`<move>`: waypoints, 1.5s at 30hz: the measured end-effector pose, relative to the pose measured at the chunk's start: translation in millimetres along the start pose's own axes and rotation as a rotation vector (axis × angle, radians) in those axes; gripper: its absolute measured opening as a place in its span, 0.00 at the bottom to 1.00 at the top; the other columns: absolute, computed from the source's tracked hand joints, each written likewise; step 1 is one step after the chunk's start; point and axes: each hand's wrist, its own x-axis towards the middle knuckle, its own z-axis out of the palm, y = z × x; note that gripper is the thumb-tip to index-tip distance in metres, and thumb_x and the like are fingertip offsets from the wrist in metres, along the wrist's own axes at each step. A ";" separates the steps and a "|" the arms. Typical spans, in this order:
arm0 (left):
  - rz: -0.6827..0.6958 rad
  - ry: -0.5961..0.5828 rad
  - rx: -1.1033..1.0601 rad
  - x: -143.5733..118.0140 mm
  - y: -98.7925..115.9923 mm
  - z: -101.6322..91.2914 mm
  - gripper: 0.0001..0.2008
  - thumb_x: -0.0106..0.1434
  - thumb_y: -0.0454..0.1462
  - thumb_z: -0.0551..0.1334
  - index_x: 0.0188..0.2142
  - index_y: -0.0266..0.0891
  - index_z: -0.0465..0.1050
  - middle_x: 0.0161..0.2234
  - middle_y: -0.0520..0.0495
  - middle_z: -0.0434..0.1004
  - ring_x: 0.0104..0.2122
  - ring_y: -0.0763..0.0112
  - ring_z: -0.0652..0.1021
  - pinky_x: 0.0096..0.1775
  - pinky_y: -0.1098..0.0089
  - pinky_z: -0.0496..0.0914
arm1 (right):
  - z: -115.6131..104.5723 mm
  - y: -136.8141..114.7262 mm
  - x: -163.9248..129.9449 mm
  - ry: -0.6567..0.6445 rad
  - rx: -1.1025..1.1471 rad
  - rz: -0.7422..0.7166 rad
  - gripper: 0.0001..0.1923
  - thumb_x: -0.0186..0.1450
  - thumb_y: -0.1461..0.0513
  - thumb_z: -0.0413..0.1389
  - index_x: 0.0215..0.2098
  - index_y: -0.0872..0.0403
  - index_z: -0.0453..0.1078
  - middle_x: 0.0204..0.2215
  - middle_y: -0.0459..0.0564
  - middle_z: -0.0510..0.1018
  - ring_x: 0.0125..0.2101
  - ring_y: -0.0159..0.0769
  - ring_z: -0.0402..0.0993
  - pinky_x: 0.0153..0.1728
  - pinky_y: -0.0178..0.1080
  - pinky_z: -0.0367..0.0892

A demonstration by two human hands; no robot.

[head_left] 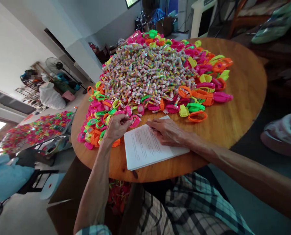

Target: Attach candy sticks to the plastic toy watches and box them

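My left hand (118, 127) is closed in a pinch at the near edge of the pile, its fingertips on a pink toy watch (135, 121). My right hand (167, 131) rests on a stack of printed paper sheets (138, 151), fingers curled in; what they hold, if anything, is hidden. Beyond both hands lies a heap of small candy rolls in clear wrappers (147, 71). Bright plastic toy watches (200, 94) in pink, orange, green and yellow surround the heap, some close beside my left hand.
The round wooden table (243, 81) carries all this. To the left, another surface holds a similar colourful pile (38, 130). A blue-white stool (52, 186) and an open cardboard box (69, 186) stand low at left. A pink tub (280, 140) is at right.
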 end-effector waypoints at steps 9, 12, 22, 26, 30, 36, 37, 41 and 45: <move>0.384 0.068 0.284 -35.1 2.5 19.3 0.01 0.68 0.34 0.64 0.39 0.40 0.75 0.41 0.44 0.79 0.43 0.61 0.79 0.45 0.62 0.74 | 1.4 -8.3 -4.4 -0.022 -0.224 0.015 0.18 0.77 0.60 0.48 0.57 0.50 0.75 0.48 0.57 0.76 0.35 0.36 0.69 0.32 0.39 0.50; 0.389 0.039 0.251 -41.4 1.6 25.3 0.03 0.70 0.33 0.63 0.41 0.40 0.76 0.42 0.44 0.80 0.42 0.62 0.80 0.44 0.62 0.75 | -3.1 -10.8 1.5 -0.066 -0.246 -0.041 0.17 0.77 0.61 0.48 0.55 0.52 0.76 0.49 0.57 0.75 0.37 0.36 0.70 0.32 0.39 0.50; 0.430 0.076 0.157 -41.2 -13.4 24.5 0.06 0.72 0.36 0.62 0.38 0.40 0.78 0.44 0.43 0.79 0.42 0.65 0.79 0.43 0.63 0.77 | -19.1 -24.6 19.6 -0.226 -0.272 0.054 0.16 0.77 0.60 0.50 0.53 0.55 0.78 0.41 0.54 0.80 0.35 0.36 0.69 0.32 0.41 0.46; 0.418 0.087 0.110 -44.6 -15.3 27.4 0.06 0.72 0.38 0.63 0.39 0.40 0.79 0.47 0.42 0.78 0.45 0.63 0.80 0.45 0.62 0.77 | -12.6 -23.4 17.6 -0.221 -0.295 0.088 0.17 0.78 0.57 0.49 0.46 0.53 0.80 0.40 0.53 0.78 0.34 0.35 0.68 0.31 0.42 0.45; 0.390 0.118 0.069 -46.5 -13.7 33.2 0.08 0.73 0.39 0.62 0.40 0.39 0.79 0.45 0.43 0.78 0.44 0.64 0.79 0.45 0.63 0.77 | -6.6 -18.8 17.2 -0.171 -0.295 0.044 0.17 0.78 0.58 0.49 0.46 0.55 0.80 0.41 0.55 0.78 0.38 0.38 0.70 0.34 0.41 0.51; 0.367 0.131 0.109 -52.4 -11.1 39.5 0.10 0.74 0.37 0.61 0.45 0.41 0.82 0.46 0.41 0.77 0.45 0.63 0.80 0.45 0.63 0.77 | 2.0 -2.7 18.0 -0.030 -0.118 -0.009 0.16 0.77 0.58 0.52 0.45 0.57 0.80 0.40 0.55 0.80 0.37 0.37 0.72 0.38 0.39 0.60; 0.369 0.142 0.111 -53.4 -11.2 40.6 0.09 0.74 0.37 0.61 0.46 0.41 0.82 0.46 0.41 0.78 0.45 0.63 0.80 0.45 0.63 0.77 | 3.2 -0.6 18.4 -0.010 -0.093 -0.022 0.16 0.77 0.58 0.52 0.45 0.57 0.80 0.40 0.55 0.80 0.37 0.36 0.72 0.39 0.39 0.60; 0.374 0.183 0.132 -56.4 -12.4 45.2 0.10 0.73 0.35 0.62 0.47 0.42 0.82 0.50 0.41 0.78 0.49 0.61 0.79 0.47 0.61 0.77 | 6.9 1.9 20.7 0.023 -0.062 -0.065 0.16 0.77 0.58 0.51 0.47 0.58 0.80 0.40 0.55 0.79 0.37 0.36 0.72 0.40 0.38 0.62; 0.371 0.213 0.118 -57.7 -12.9 48.4 0.10 0.72 0.34 0.62 0.48 0.42 0.82 0.51 0.40 0.78 0.51 0.60 0.79 0.50 0.59 0.78 | 9.7 0.4 23.2 0.042 -0.070 -0.050 0.16 0.77 0.59 0.52 0.49 0.58 0.80 0.39 0.55 0.79 0.37 0.37 0.72 0.39 0.38 0.61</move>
